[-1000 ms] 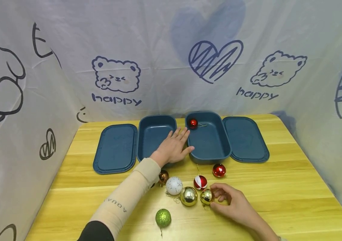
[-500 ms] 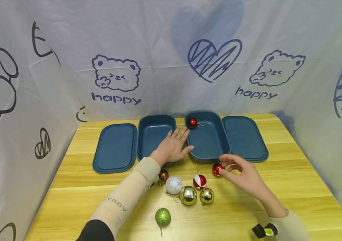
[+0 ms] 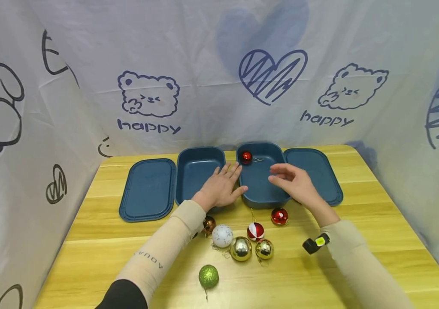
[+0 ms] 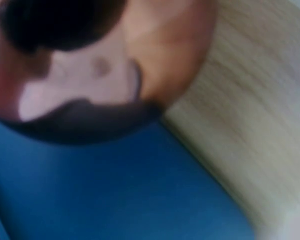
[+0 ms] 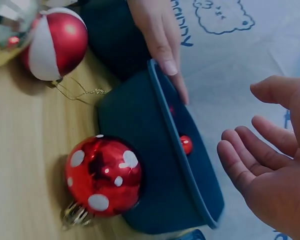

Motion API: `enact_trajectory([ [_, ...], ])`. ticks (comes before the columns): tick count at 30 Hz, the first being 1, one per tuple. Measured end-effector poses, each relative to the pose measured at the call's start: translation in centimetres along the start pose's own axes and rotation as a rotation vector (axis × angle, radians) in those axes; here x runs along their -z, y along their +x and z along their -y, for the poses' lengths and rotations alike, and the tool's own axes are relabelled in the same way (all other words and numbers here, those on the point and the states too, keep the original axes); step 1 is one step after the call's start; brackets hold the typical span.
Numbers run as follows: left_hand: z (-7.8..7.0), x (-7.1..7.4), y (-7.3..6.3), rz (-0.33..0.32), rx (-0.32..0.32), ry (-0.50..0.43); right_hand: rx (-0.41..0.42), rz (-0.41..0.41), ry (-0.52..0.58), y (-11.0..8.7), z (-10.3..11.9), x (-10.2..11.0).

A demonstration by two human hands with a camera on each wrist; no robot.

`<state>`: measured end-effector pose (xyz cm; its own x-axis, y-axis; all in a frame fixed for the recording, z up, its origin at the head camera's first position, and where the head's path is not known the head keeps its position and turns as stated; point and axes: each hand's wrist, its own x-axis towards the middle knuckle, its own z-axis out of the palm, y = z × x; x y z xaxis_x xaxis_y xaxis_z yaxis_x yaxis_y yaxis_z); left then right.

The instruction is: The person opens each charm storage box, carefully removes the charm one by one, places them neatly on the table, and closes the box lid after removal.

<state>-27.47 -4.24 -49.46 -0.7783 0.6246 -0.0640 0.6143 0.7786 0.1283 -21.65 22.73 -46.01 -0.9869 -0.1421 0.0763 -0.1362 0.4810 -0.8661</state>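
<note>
My left hand [image 3: 221, 186] lies with fingers spread across the gap between two blue boxes, its fingertips at the left rim of the right box [image 3: 258, 186]. My right hand [image 3: 294, 184] is over the right part of that box, fingers relaxed and apart from the thumb, with nothing between them. A small red ball ornament [image 3: 246, 157] lies in the box's far left corner. Just in front of the box sits a red ornament with white dots [image 3: 280, 216], large in the right wrist view. A shiny copper ornament [image 4: 175, 55] fills the top of the left wrist view.
The left box [image 3: 194, 176] has a lid [image 3: 147, 189] on its left; another lid [image 3: 316, 176] lies right of the right box. White [image 3: 222, 236], red-and-white [image 3: 255, 231], large gold [image 3: 240, 249], small gold [image 3: 264, 249] and green [image 3: 208, 276] ornaments lie in front.
My right hand has moved from beside the small gold ornament, past the white-dotted red one, forward to above the right box. The left hand stays in place.
</note>
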Motion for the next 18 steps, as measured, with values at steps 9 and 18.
enact_trajectory([
  [9,0.3,0.0,0.1,0.014,0.005,-0.008,-0.025,-0.006,0.008,4.3,-0.4,-2.0],
  [18,0.5,0.3,0.2,0.024,0.002,0.001,-0.075,-0.041,0.037,7.6,-0.4,-3.3],
])
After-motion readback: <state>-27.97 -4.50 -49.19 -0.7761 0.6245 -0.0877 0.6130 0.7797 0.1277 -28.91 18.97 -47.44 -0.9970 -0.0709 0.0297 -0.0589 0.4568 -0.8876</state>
